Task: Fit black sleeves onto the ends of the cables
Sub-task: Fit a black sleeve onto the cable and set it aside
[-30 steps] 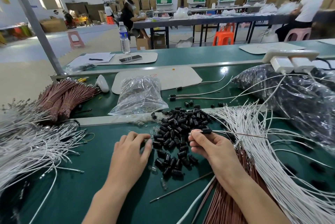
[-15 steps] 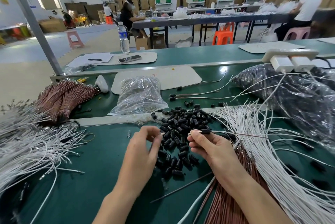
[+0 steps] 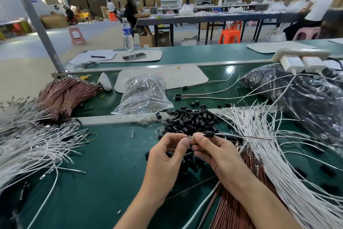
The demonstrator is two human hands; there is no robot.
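Green bench (image 3: pixel 92 173): L hand (image 3: pixel 167 154), R hand (image 3: pixel 213 152) pinch thin black-sleeved cable (image 3: pixel 241 136).

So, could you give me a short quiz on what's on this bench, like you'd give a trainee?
1. True or false: the cable that the left hand and right hand pinch between them already carries a black sleeve.
2. Where does the pile of loose sleeves lie? A) on the green bench, just beyond the hands B) in a red bucket C) on the floor
3. Fill in: the tied cable bundles at the far left are ___ in colour.
Key: 1 true; 2 A; 3 brown.
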